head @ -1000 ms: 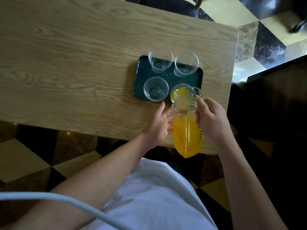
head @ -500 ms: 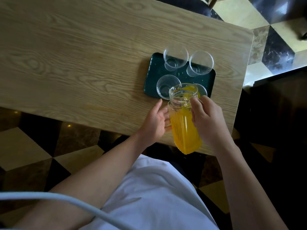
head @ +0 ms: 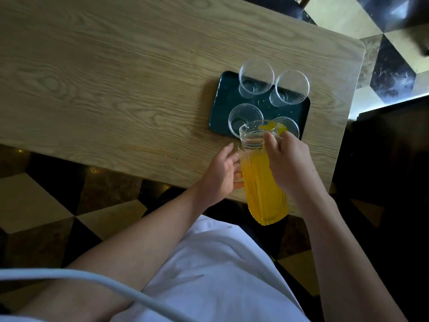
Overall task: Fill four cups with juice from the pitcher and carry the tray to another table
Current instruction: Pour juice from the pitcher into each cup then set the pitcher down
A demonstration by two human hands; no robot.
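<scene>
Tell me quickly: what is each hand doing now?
Left hand: steadying the ribbed glass pitcher of orange juice, fingers partly open.
Right hand: gripping that pitcher.

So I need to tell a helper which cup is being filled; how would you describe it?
Find the dark green tray near the wooden table's right end. Four clear cups stand on it; take the near-right cup, under the pitcher's mouth. Only it shows orange juice.

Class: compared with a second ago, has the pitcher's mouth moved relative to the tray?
Yes. Against the tray, the pitcher mouth has shifted left, from over the near-right cup toward the near-left cup.
</scene>
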